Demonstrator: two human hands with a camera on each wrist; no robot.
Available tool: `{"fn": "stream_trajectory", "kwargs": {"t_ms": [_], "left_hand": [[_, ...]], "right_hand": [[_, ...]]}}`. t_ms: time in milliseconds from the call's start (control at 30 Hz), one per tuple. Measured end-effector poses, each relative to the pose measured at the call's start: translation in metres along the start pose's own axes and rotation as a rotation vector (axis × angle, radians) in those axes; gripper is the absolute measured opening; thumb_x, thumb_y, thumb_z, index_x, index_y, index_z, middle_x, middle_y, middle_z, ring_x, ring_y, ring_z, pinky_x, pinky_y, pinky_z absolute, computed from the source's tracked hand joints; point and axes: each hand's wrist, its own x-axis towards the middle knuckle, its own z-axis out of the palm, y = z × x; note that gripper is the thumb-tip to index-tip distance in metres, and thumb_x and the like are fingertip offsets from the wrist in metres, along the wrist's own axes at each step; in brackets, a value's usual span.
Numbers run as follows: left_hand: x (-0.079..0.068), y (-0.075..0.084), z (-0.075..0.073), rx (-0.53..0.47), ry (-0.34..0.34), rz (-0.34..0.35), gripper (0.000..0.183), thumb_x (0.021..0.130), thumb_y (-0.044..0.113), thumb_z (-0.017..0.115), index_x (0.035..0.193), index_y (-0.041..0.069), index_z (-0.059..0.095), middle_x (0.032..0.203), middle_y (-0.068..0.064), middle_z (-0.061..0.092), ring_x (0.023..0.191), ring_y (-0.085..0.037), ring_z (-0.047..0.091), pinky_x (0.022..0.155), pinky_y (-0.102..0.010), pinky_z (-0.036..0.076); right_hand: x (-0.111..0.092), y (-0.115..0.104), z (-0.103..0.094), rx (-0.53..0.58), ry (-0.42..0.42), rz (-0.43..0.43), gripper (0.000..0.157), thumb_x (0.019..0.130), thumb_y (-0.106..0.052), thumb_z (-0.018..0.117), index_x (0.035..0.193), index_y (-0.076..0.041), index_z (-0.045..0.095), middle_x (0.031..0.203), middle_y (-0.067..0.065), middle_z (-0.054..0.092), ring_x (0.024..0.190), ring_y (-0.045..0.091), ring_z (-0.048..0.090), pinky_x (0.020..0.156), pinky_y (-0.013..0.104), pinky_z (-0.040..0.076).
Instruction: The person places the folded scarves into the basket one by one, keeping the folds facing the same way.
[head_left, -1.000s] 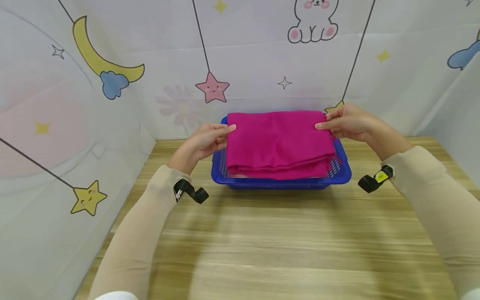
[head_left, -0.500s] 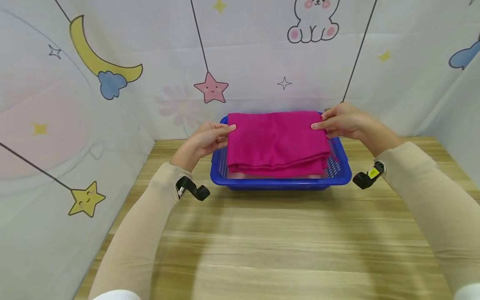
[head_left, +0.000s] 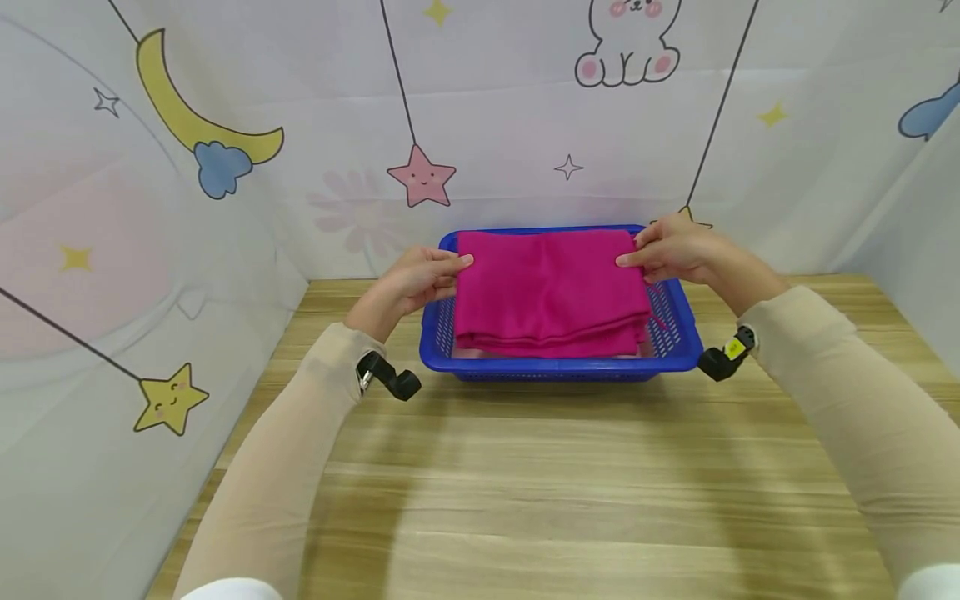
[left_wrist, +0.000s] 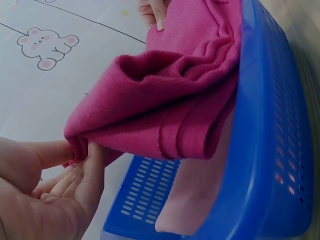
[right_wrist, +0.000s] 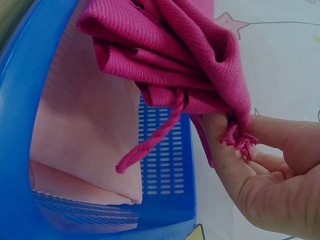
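Observation:
A folded magenta scarf [head_left: 551, 287] with twisted fringe hangs over the blue plastic basket [head_left: 555, 364]. My left hand [head_left: 420, 279] pinches its back left corner between thumb and fingers. At the back right corner, my right hand [head_left: 678, 250] grips the scarf the same way. In the right wrist view a fringe strand [right_wrist: 150, 142] dangles from the folded layers. Underneath, a pale pink folded cloth [right_wrist: 90, 125] lies in the basket, mostly hidden from the head view by the scarf.
The basket stands at the back of a wooden table [head_left: 540, 483], close to a white printed cloth backdrop [head_left: 510, 108]. Another backdrop panel [head_left: 90, 317] runs along the left side. Each wrist wears a small black camera mount.
My right hand has moved left and slightly down with its corner, so more of the basket's right side shows. The scarf's top edge sits a little lower; my left hand barely moved.

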Motion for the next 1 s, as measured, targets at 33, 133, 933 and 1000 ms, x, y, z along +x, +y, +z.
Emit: {"fn": "stream_trajectory", "kwargs": {"t_ms": [33, 133, 933, 1000], "left_hand": [[0.001, -0.001, 0.0, -0.003, -0.005, 0.002, 0.02, 0.098, 0.012, 0.065, 0.079, 0.005, 0.064, 0.061, 0.001, 0.043, 0.055, -0.011, 0.036, 0.055, -0.022, 0.04], [0.005, -0.003, 0.001, -0.005, -0.006, 0.001, 0.028, 0.097, 0.011, 0.065, 0.07, 0.006, 0.062, 0.061, 0.001, 0.044, 0.053, -0.011, 0.036, 0.054, -0.021, 0.04], [0.011, -0.01, 0.009, 0.144, 0.049, -0.052, 0.042, 0.099, 0.01, 0.063, 0.134, -0.012, 0.053, 0.078, -0.002, 0.055, 0.065, -0.011, 0.05, 0.067, -0.023, 0.055], [0.011, -0.011, 0.009, 0.152, 0.049, -0.055, 0.044, 0.099, 0.01, 0.063, 0.136, -0.012, 0.052, 0.081, -0.002, 0.056, 0.068, -0.011, 0.053, 0.07, -0.024, 0.056]], "right_hand": [[0.0, 0.001, 0.0, 0.0, -0.001, 0.001, 0.027, 0.092, -0.011, 0.073, 0.085, -0.001, 0.049, 0.075, 0.001, 0.047, 0.06, 0.011, 0.05, 0.057, 0.023, 0.052], [0.002, 0.002, 0.001, -0.006, -0.005, 0.001, 0.025, 0.092, -0.01, 0.072, 0.085, 0.0, 0.05, 0.075, 0.001, 0.049, 0.06, 0.012, 0.052, 0.058, 0.023, 0.053], [0.011, 0.01, 0.017, -0.09, -0.043, 0.019, 0.027, 0.093, -0.003, 0.069, 0.105, 0.011, 0.05, 0.081, 0.006, 0.049, 0.062, 0.012, 0.054, 0.059, 0.023, 0.054], [0.012, 0.011, 0.018, -0.091, -0.042, 0.017, 0.023, 0.093, -0.002, 0.069, 0.1, 0.009, 0.05, 0.08, 0.006, 0.049, 0.061, 0.011, 0.054, 0.059, 0.024, 0.054]]}}
